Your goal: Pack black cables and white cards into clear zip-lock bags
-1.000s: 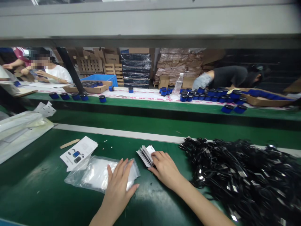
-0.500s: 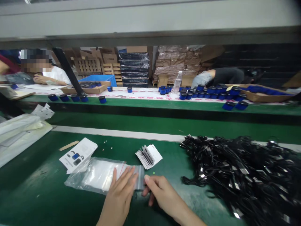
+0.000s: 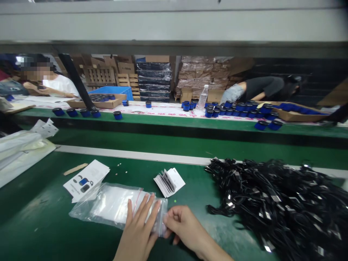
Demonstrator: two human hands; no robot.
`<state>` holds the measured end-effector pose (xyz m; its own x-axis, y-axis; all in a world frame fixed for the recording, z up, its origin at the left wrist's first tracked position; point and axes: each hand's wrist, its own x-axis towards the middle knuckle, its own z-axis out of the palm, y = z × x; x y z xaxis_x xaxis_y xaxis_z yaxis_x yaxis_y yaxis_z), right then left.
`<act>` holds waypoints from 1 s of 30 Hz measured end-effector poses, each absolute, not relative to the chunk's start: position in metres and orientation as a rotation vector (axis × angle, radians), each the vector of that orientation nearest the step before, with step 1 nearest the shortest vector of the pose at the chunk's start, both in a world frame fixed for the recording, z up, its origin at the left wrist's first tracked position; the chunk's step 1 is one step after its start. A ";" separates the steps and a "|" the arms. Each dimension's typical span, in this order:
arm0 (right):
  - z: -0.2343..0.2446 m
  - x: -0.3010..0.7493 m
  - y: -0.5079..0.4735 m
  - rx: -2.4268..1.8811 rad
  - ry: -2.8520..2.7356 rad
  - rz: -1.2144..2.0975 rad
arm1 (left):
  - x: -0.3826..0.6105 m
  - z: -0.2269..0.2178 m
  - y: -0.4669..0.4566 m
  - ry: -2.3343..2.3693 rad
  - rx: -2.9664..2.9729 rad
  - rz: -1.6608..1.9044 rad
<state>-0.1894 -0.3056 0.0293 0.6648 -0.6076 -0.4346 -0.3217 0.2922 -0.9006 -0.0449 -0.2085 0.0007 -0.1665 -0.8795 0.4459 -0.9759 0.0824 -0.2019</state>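
Note:
My left hand [image 3: 140, 228] lies flat, fingers stretched, on the right end of a stack of clear zip bags [image 3: 111, 204] on the green table. My right hand [image 3: 182, 226] pinches the right edge of the top bag, fingers curled. Just beyond the hands lies a small fanned stack of white cards [image 3: 168, 181]. A big heap of black cables [image 3: 277, 203] fills the table to the right of my right hand.
Printed leaflets [image 3: 85, 179] and a wooden stick [image 3: 75, 168] lie at the left, with white plastic packs [image 3: 21, 152] further left. Beyond a green conveyor [image 3: 174, 141], blue round speakers [image 3: 239, 108], a water bottle [image 3: 202, 97] and cardboard trays stand; other people work there.
My right hand left the stack of cards and came down to the right edge of the zip bags, where it now pinches one. My left hand stayed on the bags.

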 end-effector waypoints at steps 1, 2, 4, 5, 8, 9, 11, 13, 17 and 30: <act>0.029 -0.189 -0.306 -1.306 0.883 -0.230 | -0.045 0.001 -0.209 -2.144 1.881 0.677; 0.028 -0.189 -0.307 -1.306 0.885 -0.235 | -0.044 0.001 -0.209 -2.136 1.885 0.676; 0.028 -0.189 -0.309 -1.303 0.888 -0.243 | -0.043 0.002 -0.211 -2.121 1.887 0.668; 0.028 -0.189 -0.310 -1.301 0.889 -0.246 | -0.043 0.002 -0.211 -2.114 1.887 0.662; 0.027 -0.187 -0.310 -1.297 0.879 -0.244 | -0.044 0.003 -0.214 -2.141 1.856 0.658; 0.027 -0.187 -0.310 -1.299 0.873 -0.241 | -0.045 0.003 -0.215 -2.153 1.851 0.669; 0.026 -0.191 -0.308 -1.308 0.860 -0.237 | -0.046 0.002 -0.216 -2.159 1.866 0.704; 0.025 -0.199 -0.308 -1.327 0.852 -0.241 | -0.045 0.001 -0.216 -2.127 1.911 0.730; 0.022 -0.225 -0.311 -1.334 0.869 -0.261 | -0.041 0.000 -0.214 -2.045 1.974 0.694; 0.046 -0.253 -0.304 -1.391 0.853 -0.352 | -0.102 0.027 -0.216 -1.507 1.527 -0.357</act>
<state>-0.2527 -0.3042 0.0457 0.6643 -0.6775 -0.3159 -0.2579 0.1890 -0.9475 -0.1018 -0.2158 0.0274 0.2052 -0.8980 0.3893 -0.6275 0.1845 0.7564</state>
